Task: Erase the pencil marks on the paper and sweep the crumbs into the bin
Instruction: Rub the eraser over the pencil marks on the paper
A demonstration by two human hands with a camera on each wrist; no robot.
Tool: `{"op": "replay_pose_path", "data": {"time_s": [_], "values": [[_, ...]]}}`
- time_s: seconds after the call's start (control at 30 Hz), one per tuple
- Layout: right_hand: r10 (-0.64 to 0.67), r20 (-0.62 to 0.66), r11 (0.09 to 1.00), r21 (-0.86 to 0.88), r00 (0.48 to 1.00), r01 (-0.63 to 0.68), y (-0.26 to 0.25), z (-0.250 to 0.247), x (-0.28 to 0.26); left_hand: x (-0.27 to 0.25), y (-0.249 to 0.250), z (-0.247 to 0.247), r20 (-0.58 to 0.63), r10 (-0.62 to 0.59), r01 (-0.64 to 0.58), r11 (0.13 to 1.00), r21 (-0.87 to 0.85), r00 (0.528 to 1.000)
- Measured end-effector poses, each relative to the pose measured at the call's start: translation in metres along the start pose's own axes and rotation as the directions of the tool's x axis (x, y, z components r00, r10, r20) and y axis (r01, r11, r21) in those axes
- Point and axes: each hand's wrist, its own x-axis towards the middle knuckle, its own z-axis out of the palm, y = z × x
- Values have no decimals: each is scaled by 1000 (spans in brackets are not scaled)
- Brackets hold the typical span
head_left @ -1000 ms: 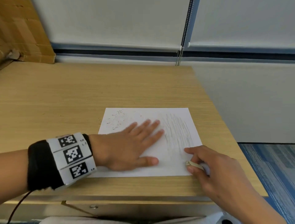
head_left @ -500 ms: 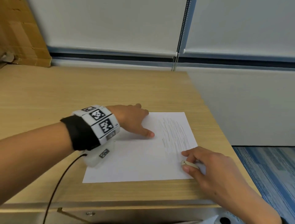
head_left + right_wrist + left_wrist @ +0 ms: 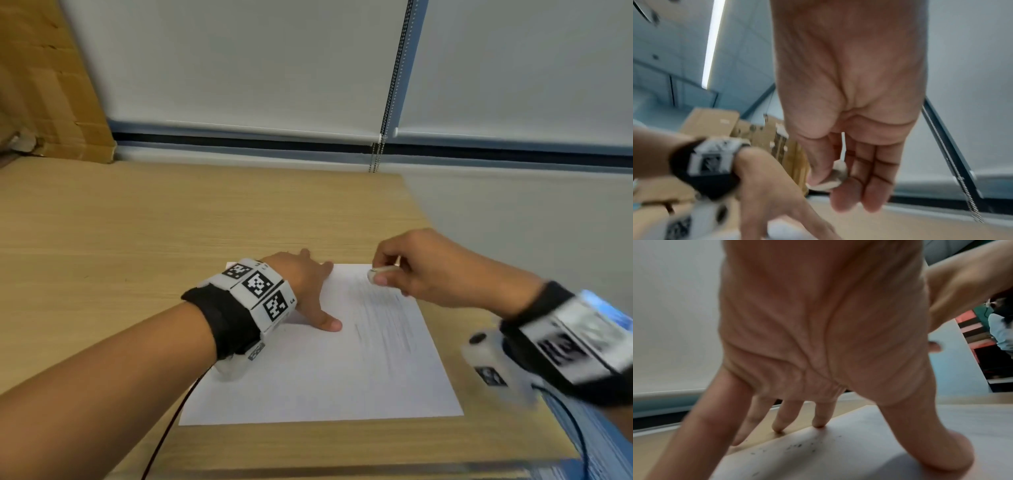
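Observation:
A white sheet of paper lies on the wooden desk near its right edge, with grey pencil marks down its right half. My left hand presses the paper's far left corner with spread, straight fingers, thumb on the sheet. Dark eraser crumbs lie under that palm on the paper. My right hand hovers at the paper's far right corner and pinches a small white eraser between thumb and fingers; the eraser shows in the right wrist view too.
Cardboard boxes stand at the desk's back left. White roller blinds with a bead chain hang behind. The desk's right edge drops to blue carpet. No bin is in view.
My left hand slid from the middle of the paper to its far left corner. My right hand lifted the eraser from the near right corner up to the far right corner.

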Motion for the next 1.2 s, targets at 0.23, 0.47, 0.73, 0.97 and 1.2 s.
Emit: {"op": "replay_pose_path", "data": {"time_s": [0.23,0.47,0.73,0.97,1.2], "values": [[-55,151,969,-230,987,89,25,25,75,-7,-2,3,-33,-1,2,1000,13,999],[-147,217,953,-230,965,197,20,29,94,-5,-4,6,-48,7,-7,1000,8,999],[-169,216,953,-213,962,216,18,28,102,-1,-5,9,-70,15,-13,999,38,997],[-165,364,943,-214,917,254,17,26,92,0,-4,6,-37,14,-12,999,53,999],[-153,386,969,-121,910,214,24,27,88,-1,-4,5,-30,22,-21,999,50,999]]}}
